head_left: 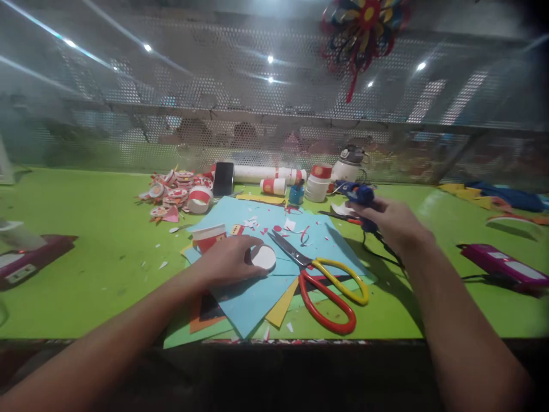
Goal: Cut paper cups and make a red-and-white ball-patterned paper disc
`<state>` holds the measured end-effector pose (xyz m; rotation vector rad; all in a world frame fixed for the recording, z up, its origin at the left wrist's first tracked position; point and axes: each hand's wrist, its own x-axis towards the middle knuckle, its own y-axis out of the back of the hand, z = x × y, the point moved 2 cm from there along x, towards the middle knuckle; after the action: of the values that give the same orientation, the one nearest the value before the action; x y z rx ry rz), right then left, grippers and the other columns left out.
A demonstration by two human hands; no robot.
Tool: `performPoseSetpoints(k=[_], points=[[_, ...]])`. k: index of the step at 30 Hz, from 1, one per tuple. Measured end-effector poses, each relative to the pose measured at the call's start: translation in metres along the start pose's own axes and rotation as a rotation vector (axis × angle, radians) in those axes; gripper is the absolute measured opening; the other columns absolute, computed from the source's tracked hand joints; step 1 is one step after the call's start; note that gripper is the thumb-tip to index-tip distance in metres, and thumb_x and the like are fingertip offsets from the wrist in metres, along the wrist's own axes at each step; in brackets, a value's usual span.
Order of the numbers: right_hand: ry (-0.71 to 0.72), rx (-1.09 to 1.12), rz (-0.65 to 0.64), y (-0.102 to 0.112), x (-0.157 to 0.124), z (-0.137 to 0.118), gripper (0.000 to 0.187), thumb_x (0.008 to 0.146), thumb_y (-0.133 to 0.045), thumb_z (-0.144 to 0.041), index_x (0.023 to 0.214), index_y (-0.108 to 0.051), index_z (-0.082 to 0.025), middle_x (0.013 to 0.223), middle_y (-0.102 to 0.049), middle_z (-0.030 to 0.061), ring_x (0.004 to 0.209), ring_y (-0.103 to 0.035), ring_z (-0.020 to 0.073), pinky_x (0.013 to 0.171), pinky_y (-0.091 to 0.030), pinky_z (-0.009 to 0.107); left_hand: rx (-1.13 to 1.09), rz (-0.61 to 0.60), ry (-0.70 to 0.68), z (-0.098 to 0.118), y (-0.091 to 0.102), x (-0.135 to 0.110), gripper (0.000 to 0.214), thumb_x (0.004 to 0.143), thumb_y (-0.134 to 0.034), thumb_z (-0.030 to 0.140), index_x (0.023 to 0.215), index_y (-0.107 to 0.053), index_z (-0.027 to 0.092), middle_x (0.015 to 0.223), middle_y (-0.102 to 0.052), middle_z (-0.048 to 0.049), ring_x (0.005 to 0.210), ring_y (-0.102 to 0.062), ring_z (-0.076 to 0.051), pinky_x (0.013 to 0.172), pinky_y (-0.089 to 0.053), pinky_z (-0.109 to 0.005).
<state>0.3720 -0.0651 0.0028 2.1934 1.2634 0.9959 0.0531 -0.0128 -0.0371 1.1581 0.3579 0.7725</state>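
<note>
Head view shows our left hand pinching a round white disc, smooth and plain-faced, between thumb and fingers over the light-blue paper; whether it touches the sheet, we cannot tell. Our right hand is closed around a dark-blue glue gun. Just right of the disc lie large scissors with dark blades, one red handle and one yellow.

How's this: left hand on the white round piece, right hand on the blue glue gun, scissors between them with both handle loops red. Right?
Not quite: in the head view, the scissors between the left hand and right hand have one red loop and one yellow loop, not two red ones.
</note>
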Motion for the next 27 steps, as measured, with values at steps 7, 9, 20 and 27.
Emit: performPoseSetpoints(k=[7, 9, 20, 27], points=[[0.052, 0.652, -0.302, -0.009, -0.030, -0.036, 0.038, 0.080, -0.057, -0.054, 0.097, -0.064, -0.020, 0.093, -0.071, 0.0094, 0.080, -0.068, 0.0241, 0.062, -0.053, 0.034, -0.100, -0.069, -0.035, -0.006, 0.004, -0.001, 0.033, 0.067, -0.068, 0.040, 0.094, -0.066, 0.020, 0.073, -0.059, -0.0011, 0.063, -0.049, -0.014, 0.056, -0.029, -0.024], [0.055, 0.580, -0.373, -0.008, -0.034, -0.045, 0.041, 0.079, -0.056, -0.057, 0.092, -0.066, -0.019, 0.088, -0.071, 0.0101, 0.075, -0.068, 0.0236, 0.057, -0.052, 0.032, -0.110, -0.085, -0.039, -0.007, 0.005, -0.001, 0.032, 0.067, -0.068, 0.041, 0.091, -0.066, 0.020, 0.070, -0.058, -0.0003, 0.061, -0.048, -0.013, 0.054, -0.028, -0.024], [0.241, 0.134, -0.695, -0.027, -0.036, -0.060, 0.042, 0.085, -0.050, -0.052, 0.088, -0.071, -0.016, 0.072, -0.067, 0.0033, 0.046, -0.043, 0.0064, 0.039, -0.033, 0.018, -0.084, -0.081, -0.115, -0.003, 0.006, -0.003, 0.032, 0.070, -0.065, 0.040, 0.096, -0.065, 0.021, 0.069, -0.057, -0.0001, 0.061, -0.047, -0.014, 0.056, -0.028, -0.025], [0.316, 0.124, -0.702, -0.045, -0.044, -0.059, 0.035, 0.087, -0.049, -0.046, 0.082, -0.069, -0.018, 0.075, -0.066, 0.0028, 0.057, -0.053, 0.0100, 0.049, -0.041, 0.020, -0.082, -0.048, -0.152, -0.004, 0.005, -0.003, 0.023, 0.071, -0.064, 0.038, 0.087, -0.065, 0.022, 0.076, -0.058, -0.0017, 0.067, -0.048, -0.016, 0.058, -0.030, -0.026]])
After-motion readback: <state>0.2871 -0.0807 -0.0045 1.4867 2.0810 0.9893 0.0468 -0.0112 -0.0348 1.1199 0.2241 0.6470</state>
